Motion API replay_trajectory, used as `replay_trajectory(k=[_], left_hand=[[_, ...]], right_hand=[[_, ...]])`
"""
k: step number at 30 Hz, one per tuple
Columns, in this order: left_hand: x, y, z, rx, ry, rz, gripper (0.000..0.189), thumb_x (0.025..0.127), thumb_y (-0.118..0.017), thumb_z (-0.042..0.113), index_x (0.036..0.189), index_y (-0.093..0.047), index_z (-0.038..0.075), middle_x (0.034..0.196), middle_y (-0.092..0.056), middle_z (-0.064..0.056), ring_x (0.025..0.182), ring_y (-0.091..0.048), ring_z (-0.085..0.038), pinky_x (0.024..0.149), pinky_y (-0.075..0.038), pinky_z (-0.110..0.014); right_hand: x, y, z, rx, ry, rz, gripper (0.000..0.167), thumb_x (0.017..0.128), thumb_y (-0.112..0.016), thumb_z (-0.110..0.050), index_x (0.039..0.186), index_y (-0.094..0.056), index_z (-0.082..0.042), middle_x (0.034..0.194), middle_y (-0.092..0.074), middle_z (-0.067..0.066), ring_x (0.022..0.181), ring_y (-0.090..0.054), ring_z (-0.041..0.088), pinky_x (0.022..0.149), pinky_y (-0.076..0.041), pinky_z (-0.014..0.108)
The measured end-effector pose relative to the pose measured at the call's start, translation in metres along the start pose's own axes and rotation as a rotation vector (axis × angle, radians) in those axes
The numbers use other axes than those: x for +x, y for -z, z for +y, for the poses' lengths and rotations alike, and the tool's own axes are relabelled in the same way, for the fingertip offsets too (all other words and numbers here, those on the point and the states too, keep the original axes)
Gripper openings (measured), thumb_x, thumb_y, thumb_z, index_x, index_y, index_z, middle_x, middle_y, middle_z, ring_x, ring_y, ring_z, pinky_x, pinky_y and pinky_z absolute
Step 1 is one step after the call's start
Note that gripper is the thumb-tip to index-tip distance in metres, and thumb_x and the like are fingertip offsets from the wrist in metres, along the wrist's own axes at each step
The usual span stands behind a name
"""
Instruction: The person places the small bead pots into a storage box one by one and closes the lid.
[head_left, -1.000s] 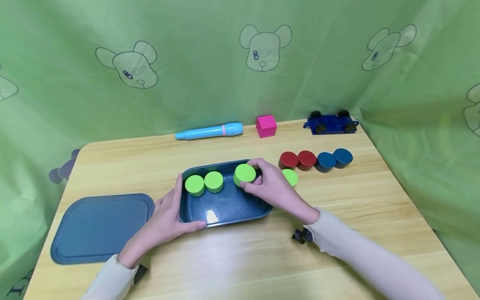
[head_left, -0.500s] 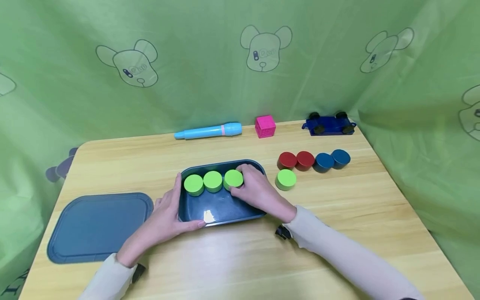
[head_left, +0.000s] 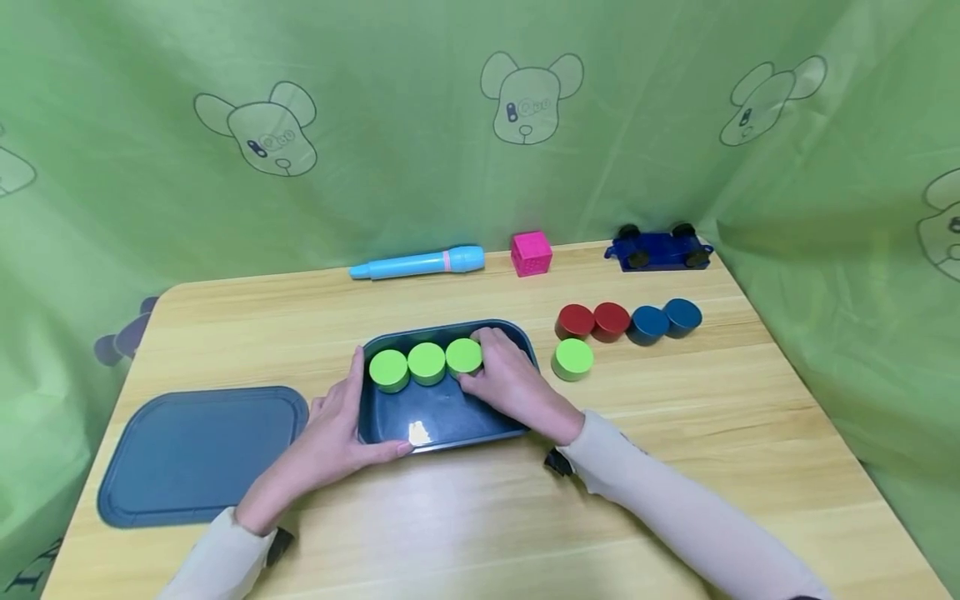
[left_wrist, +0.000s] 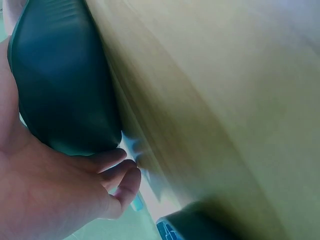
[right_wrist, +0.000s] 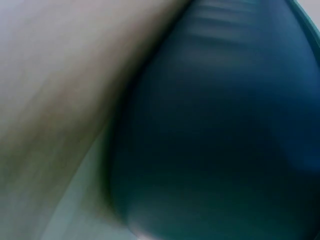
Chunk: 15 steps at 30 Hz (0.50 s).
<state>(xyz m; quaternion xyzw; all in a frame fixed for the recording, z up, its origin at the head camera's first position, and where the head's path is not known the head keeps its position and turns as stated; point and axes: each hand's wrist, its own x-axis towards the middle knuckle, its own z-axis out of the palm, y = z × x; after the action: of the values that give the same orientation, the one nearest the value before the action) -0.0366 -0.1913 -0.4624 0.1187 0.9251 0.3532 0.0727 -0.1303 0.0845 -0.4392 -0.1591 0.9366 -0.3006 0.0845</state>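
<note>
A dark blue plastic box (head_left: 457,417) sits on the table with three bright green round blocks along its far wall. My right hand (head_left: 519,385) reaches over the box's right side and pinches the rightmost green block (head_left: 462,353), which sits close beside the middle green block (head_left: 427,362). At the far left corner of the box is another green block (head_left: 389,369). My left hand (head_left: 330,433) holds the box's left end, fingers along the side and thumb at the front rim. The box's outer wall (right_wrist: 215,140) fills much of the right wrist view.
One green block (head_left: 572,358) stands right of the box, before two red blocks (head_left: 592,321) and two blue blocks (head_left: 665,320). A blue lid (head_left: 202,454) lies left. Along the back are a light blue pen-shaped toy (head_left: 416,264), pink cube (head_left: 531,253) and blue toy car chassis (head_left: 660,250).
My right hand has moved left and down into the box, bringing the green block it pinches up beside the other two. My left hand keeps its place on the box.
</note>
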Motion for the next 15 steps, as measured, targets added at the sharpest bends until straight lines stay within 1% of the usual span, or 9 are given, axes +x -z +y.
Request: replay_trajectory(k=[4, 8, 12, 14, 15], left_hand=[[-0.003, -0.001, 0.0, -0.001, 0.015, -0.006, 0.148, 0.082, -0.088, 0.07, 0.175, 0.012, 0.012, 0.174, -0.024, -0.031, 0.157, -0.029, -0.052, 0.117, -0.02, -0.076], [-0.002, -0.001, 0.001, 0.0, 0.009, -0.002, 0.147, 0.082, -0.088, 0.069, 0.175, 0.011, 0.012, 0.174, -0.024, -0.03, 0.157, -0.03, -0.052, 0.116, -0.022, -0.076], [0.0, -0.001, 0.001, -0.001, 0.004, -0.003, 0.147, 0.082, -0.088, 0.068, 0.175, 0.012, 0.013, 0.174, -0.024, -0.03, 0.157, -0.03, -0.051, 0.116, -0.021, -0.076], [0.001, -0.001, 0.0, -0.002, 0.006, -0.005, 0.148, 0.082, -0.089, 0.068, 0.175, 0.012, 0.013, 0.174, -0.024, -0.03, 0.157, -0.03, -0.051, 0.116, -0.02, -0.076], [0.001, 0.0, 0.0, -0.002, 0.007, -0.006, 0.148, 0.082, -0.089, 0.068, 0.175, 0.012, 0.013, 0.174, -0.024, -0.03, 0.157, -0.03, -0.05, 0.117, -0.02, -0.076]], right_hand=[[-0.002, -0.001, 0.0, 0.007, -0.003, -0.001, 0.061, 0.093, -0.087, -0.018, 0.139, -0.058, 0.008, 0.119, -0.062, 0.016, 0.088, -0.063, 0.02, 0.083, -0.058, 0.04], [-0.005, 0.003, -0.002, 0.012, -0.007, -0.004, 0.066, 0.094, -0.087, -0.022, 0.143, -0.055, 0.008, 0.12, -0.062, 0.017, 0.079, -0.066, 0.013, 0.084, -0.059, 0.039], [-0.008, 0.012, -0.003, 0.048, -0.025, -0.007, 0.071, 0.095, -0.088, -0.025, 0.147, -0.053, 0.007, 0.13, -0.061, 0.018, 0.079, -0.07, 0.009, 0.086, -0.06, 0.037], [-0.01, 0.017, -0.002, 0.071, -0.031, -0.007, 0.07, 0.095, -0.088, -0.026, 0.148, -0.054, 0.005, 0.135, -0.06, 0.018, 0.08, -0.07, 0.009, 0.083, -0.061, 0.034], [-0.011, 0.019, -0.002, 0.079, -0.029, -0.005, 0.068, 0.095, -0.088, -0.026, 0.147, -0.055, 0.004, 0.134, -0.06, 0.017, 0.081, -0.07, 0.01, 0.081, -0.06, 0.033]])
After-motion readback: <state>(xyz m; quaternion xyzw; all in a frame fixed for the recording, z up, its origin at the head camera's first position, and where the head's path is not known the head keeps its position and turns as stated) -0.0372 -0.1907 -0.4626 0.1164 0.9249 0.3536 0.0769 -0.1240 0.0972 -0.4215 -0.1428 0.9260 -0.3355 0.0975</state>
